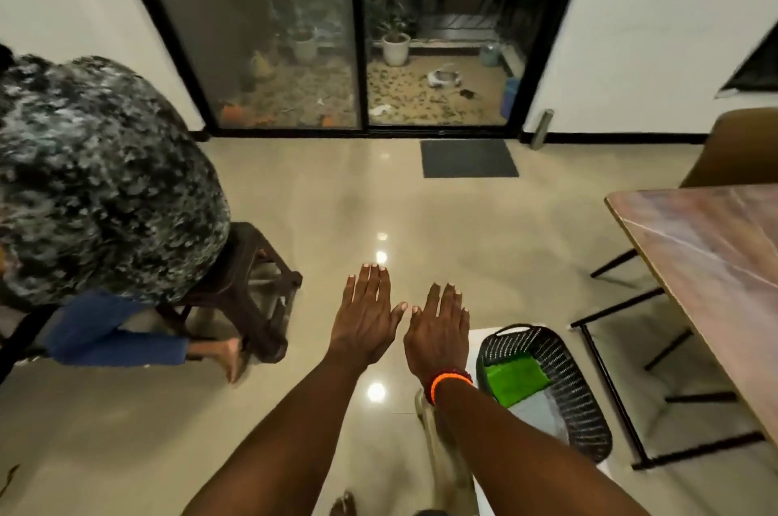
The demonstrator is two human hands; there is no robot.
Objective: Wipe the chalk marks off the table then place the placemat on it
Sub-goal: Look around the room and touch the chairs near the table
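Outstretched side by side above the glossy beige tiled floor point(126, 431), both hands are flat, palms down, fingers straight and holding nothing: the left hand point(365, 317) sits slightly further forward, and the right hand point(440, 328), with an orange and dark red beaded wristband point(448, 381) at its wrist, lies just beside it, the thumbs nearly touching. Just to the right of the right forearm, a black woven plastic basket with a handle point(585, 410) rests on a white surface and holds a bright green folded cloth point(513, 378) against its near-left wall, with a paler sheet beneath it. Further right, the pinkish marble-patterned table point(715, 263) enters from the right edge, its near-left corner pointing toward the hands; no chalk marks can be made out on the visible part. Black metal legs point(610, 389) stand under it. On the left, a second person in a dark speckled top point(97, 179) sits on a dark brown plastic stool point(252, 284). Beyond, a grey doormat point(469, 158) lies before a black-framed sliding glass door point(362, 31).
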